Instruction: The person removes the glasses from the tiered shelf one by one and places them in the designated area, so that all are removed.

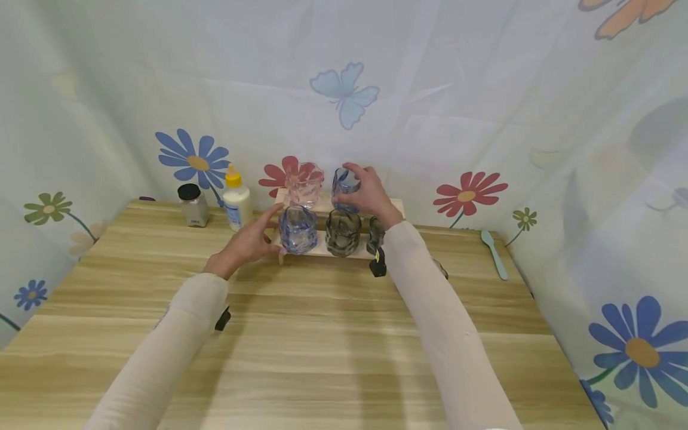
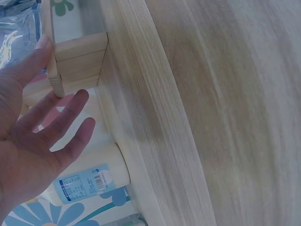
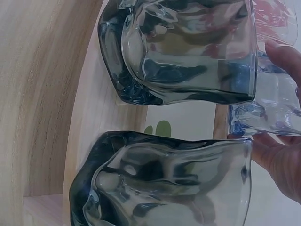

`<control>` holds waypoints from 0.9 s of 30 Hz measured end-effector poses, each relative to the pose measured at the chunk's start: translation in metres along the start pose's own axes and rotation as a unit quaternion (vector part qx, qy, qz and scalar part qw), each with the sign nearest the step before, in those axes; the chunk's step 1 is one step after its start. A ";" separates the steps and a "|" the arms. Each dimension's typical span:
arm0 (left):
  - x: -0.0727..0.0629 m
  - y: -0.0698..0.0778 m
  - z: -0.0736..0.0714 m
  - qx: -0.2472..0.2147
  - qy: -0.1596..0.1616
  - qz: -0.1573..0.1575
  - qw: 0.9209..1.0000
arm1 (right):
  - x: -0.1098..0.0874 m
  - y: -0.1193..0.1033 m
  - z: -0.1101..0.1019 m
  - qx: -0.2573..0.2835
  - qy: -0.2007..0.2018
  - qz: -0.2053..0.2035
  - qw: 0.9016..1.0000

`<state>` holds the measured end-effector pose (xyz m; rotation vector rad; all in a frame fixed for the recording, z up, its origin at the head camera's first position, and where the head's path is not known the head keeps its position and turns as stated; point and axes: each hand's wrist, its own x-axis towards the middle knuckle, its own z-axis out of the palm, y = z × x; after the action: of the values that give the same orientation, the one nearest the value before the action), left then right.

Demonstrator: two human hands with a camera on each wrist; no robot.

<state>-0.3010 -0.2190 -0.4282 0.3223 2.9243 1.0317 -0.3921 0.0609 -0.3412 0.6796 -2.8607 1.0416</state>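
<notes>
At the upper tier of a small two-tier wooden rack [image 1: 400, 206], my right hand [image 1: 371, 190] grips a blue glass cup [image 1: 344, 182], thumb on one side and fingers on the other. In the right wrist view that blue cup [image 3: 268, 110] shows behind two grey cups. My left hand [image 1: 249, 242] holds the left end of the rack, thumb and index finger on either side of its end board [image 2: 55, 70]; the other fingers hang free. A pink cup [image 1: 304, 185] stands on the upper tier. Below are a blue-violet cup [image 1: 298, 230], a grey cup [image 1: 343, 233] and another grey cup [image 1: 374, 236], partly hidden by my sleeve.
Left of the rack stand a white bottle with a yellow cap [image 1: 236, 200] and a black-lidded jar [image 1: 192, 205]. A pale green spoon [image 1: 494, 255] lies at the table's right edge. Behind the table [image 1: 301, 346] hangs a flowered curtain [image 1: 430, 107].
</notes>
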 end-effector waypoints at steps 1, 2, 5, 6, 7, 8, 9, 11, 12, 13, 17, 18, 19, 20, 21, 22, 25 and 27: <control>0.000 0.000 0.000 0.000 0.000 0.000 1.000 | 0.000 0.000 0.000 0.002 0.002 -0.001 1.000; -0.001 0.000 0.000 0.000 -0.001 0.001 1.000 | 0.000 0.001 0.000 0.003 0.004 -0.002 1.000; -0.002 0.000 0.000 -0.001 -0.001 0.006 1.000 | -0.001 0.002 0.000 0.004 0.013 -0.008 1.000; -0.002 0.000 0.000 -0.001 0.000 0.007 1.000 | -0.002 0.002 -0.001 0.005 0.016 -0.010 1.000; -0.002 0.000 0.000 -0.002 -0.001 0.007 1.000 | -0.002 0.002 -0.001 0.004 0.019 -0.012 1.000; -0.002 0.000 0.000 -0.001 -0.001 0.007 1.000 | -0.002 0.003 -0.002 0.001 0.022 -0.013 1.000; -0.002 0.001 0.000 -0.001 -0.001 0.007 1.000 | -0.003 0.003 -0.002 0.000 0.025 -0.013 1.000; -0.002 0.001 -0.001 0.000 -0.001 0.005 1.000 | -0.004 0.003 -0.005 0.000 0.029 -0.014 0.999; -0.002 0.000 -0.001 0.002 -0.001 0.004 1.000 | -0.005 0.003 -0.006 0.001 0.030 -0.014 0.999; -0.002 0.000 -0.001 0.003 -0.002 0.003 1.000 | -0.006 0.004 -0.007 0.000 0.031 -0.012 0.999; -0.001 0.000 -0.001 0.009 -0.003 0.001 1.000 | -0.011 0.006 -0.014 0.010 0.035 -0.012 0.999; -0.001 0.000 -0.001 0.010 -0.002 0.001 1.000 | -0.013 0.007 -0.016 0.012 0.036 -0.014 0.999; -0.001 0.000 -0.001 0.010 -0.002 0.001 1.000 | -0.014 0.008 -0.018 0.014 0.038 -0.015 0.999; -0.001 -0.001 -0.001 0.009 -0.002 0.002 1.000 | -0.016 0.009 -0.020 0.017 0.040 -0.015 0.999; -0.001 -0.001 0.000 0.008 -0.003 0.002 1.000 | -0.017 0.009 -0.022 0.018 0.041 -0.015 0.999; -0.001 -0.001 0.000 0.008 -0.003 0.002 1.000 | -0.019 0.010 -0.025 0.015 0.042 -0.015 0.999; 0.000 -0.002 0.001 0.008 -0.003 0.000 1.000 | -0.023 0.012 -0.032 0.012 0.045 -0.010 0.999; 0.000 -0.002 0.000 0.009 -0.003 -0.001 1.000 | -0.026 0.013 -0.037 0.009 0.046 -0.008 0.999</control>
<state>-0.3017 -0.2200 -0.4293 0.3221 2.9301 1.0038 -0.3781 0.1026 -0.3247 0.6368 -2.7659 1.0694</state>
